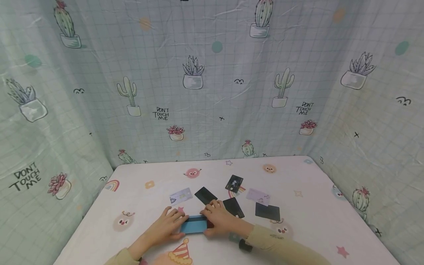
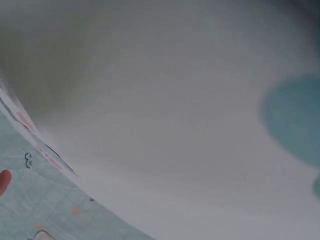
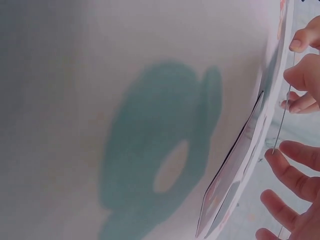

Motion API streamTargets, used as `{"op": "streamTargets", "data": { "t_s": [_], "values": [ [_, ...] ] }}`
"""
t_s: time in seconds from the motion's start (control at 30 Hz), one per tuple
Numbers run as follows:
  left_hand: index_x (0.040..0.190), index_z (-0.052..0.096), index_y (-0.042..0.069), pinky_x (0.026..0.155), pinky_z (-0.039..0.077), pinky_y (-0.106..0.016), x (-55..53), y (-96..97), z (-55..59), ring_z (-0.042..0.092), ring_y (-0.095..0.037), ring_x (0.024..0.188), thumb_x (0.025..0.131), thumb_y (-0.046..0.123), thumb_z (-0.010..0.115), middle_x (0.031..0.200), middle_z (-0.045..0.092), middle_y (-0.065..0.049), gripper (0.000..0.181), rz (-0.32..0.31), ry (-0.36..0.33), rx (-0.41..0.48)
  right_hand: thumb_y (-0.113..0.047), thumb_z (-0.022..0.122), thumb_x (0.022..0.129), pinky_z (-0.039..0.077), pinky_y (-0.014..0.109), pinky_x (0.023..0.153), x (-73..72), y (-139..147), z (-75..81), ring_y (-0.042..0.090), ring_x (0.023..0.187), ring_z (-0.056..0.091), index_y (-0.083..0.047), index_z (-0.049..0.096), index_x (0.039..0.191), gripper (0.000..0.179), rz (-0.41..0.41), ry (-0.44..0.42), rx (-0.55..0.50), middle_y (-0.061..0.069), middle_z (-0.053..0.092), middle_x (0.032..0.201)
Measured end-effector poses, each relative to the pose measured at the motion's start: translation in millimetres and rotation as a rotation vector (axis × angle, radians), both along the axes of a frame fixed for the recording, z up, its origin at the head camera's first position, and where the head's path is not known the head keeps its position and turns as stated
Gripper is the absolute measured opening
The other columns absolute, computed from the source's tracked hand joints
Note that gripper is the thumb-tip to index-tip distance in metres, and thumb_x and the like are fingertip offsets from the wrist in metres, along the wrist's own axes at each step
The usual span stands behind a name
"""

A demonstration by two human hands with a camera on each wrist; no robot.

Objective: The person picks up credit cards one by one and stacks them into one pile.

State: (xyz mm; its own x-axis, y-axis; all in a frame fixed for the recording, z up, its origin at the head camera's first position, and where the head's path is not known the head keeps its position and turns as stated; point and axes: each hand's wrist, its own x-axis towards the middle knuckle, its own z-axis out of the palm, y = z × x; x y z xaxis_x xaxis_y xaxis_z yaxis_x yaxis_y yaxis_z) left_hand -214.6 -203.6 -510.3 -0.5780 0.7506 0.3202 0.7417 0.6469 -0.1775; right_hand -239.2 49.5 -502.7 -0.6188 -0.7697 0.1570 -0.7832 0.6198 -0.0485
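Note:
Between my two hands is a blue card (image 1: 194, 227) with a dark stripe along its far edge. My left hand (image 1: 168, 223) grips its left end, fingers at the far edge and thumb near the front. At the other end my right hand (image 1: 220, 219) holds it, with a dark red patch showing beside the fingers. In the right wrist view, fingers of my right hand (image 3: 296, 182) are at the thin edge of the card, seen edge-on. The left wrist view catches only a fingertip (image 2: 4, 181) at its border.
Beyond the hands lie a pale card (image 1: 181, 196), a black card (image 1: 205, 195), a black "Vip" card (image 1: 234, 183), another black card (image 1: 233, 207), a pink-purple card (image 1: 258, 196) and a dark card (image 1: 267, 211). The table (image 1: 132, 191) has a printed cloth, with a patterned curtain (image 1: 218, 95) behind.

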Motion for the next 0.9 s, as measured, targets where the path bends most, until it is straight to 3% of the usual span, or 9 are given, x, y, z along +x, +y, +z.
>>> {"op": "streamTargets", "data": {
  "t_s": [0.23,0.53,0.9],
  "values": [
    [0.119,0.055,0.015,0.092,0.034,-0.053,1.8,5.2,0.6,0.049,-0.02,0.105,0.077,0.048,0.06,0.111,0.058,0.001,0.054,0.022,-0.053,0.01,-0.049,0.06,0.073,0.031,0.043,0.091,2.5,5,0.7,0.016,0.101,0.038,-0.019,0.052,0.116,0.053,0.003,-0.002,-0.036,-0.006,0.051,0.101],
    [0.116,0.056,0.016,0.089,0.035,-0.052,0.3,10.4,-2.7,0.049,-0.016,0.101,0.073,0.049,0.064,0.106,0.058,0.004,0.055,-0.022,0.025,0.047,-0.047,0.061,0.072,0.03,0.042,0.089,4.5,13,2.8,0.014,0.1,0.036,-0.021,0.052,0.116,0.052,-0.007,-0.039,-0.06,-0.007,0.051,0.104],
    [0.115,0.056,0.016,0.088,0.035,-0.049,-3.2,16.7,-5.9,0.049,-0.016,0.098,0.074,0.051,0.062,0.104,0.059,0.005,0.055,-0.05,0.062,0.046,-0.045,0.062,0.073,0.031,0.041,0.088,4.7,21,3.4,0.014,0.098,0.036,-0.02,0.052,0.115,0.05,0.007,-0.03,-0.069,-0.007,0.052,0.104]
  ]
}}
